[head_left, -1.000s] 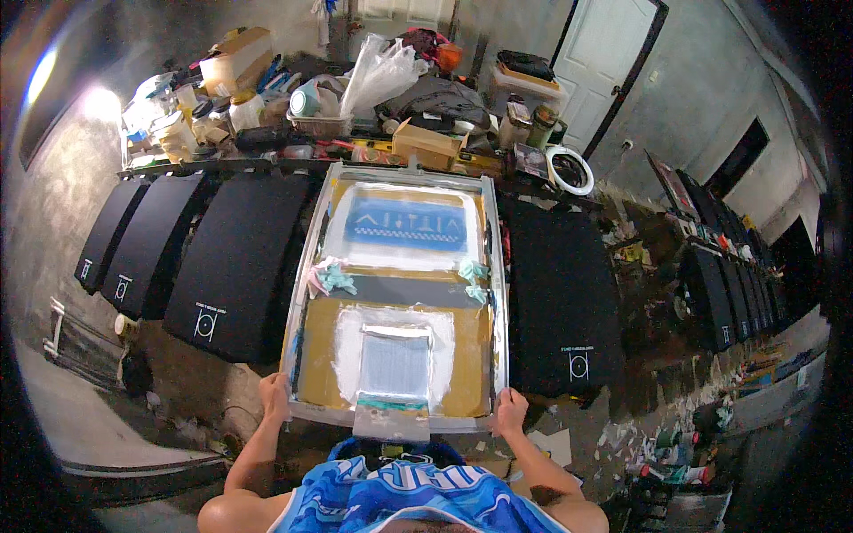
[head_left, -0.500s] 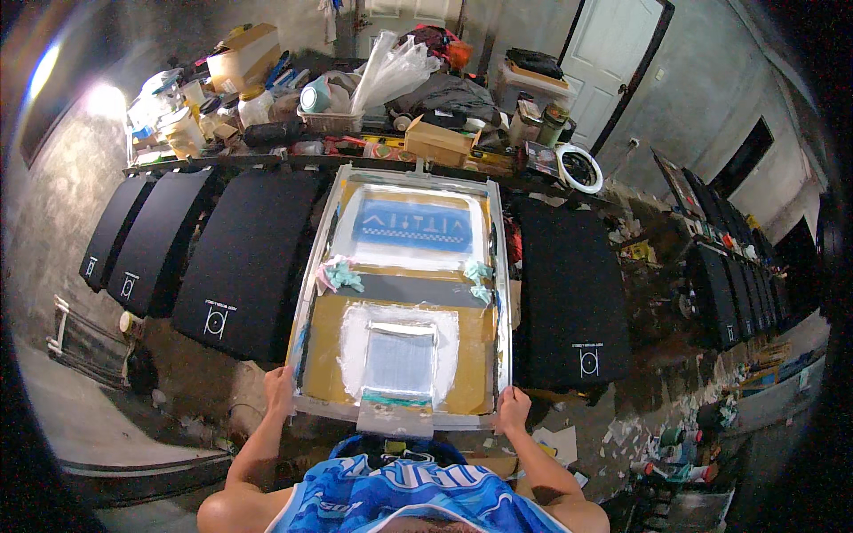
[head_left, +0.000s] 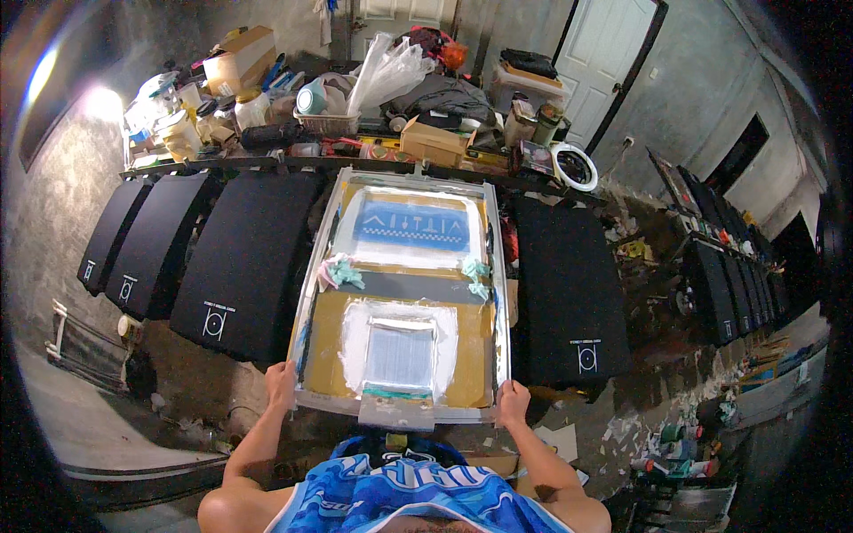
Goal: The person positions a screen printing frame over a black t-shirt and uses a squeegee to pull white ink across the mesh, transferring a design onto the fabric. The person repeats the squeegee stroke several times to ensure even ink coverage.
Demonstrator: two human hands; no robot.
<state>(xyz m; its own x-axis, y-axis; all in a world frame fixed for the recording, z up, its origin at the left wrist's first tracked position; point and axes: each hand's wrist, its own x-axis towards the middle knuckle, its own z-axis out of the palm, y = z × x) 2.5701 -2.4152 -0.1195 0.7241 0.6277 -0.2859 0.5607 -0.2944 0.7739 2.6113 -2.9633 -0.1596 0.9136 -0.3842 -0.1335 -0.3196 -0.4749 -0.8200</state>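
two hands [head_left: 281,385] [head_left: 512,404] grip a frame [head_left: 503,311] between white-lettered black panels [head_left: 573,275].

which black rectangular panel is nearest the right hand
The black rectangular panel just right of the silver-framed rectangular screen; the other black panels sit left of it or farther right.
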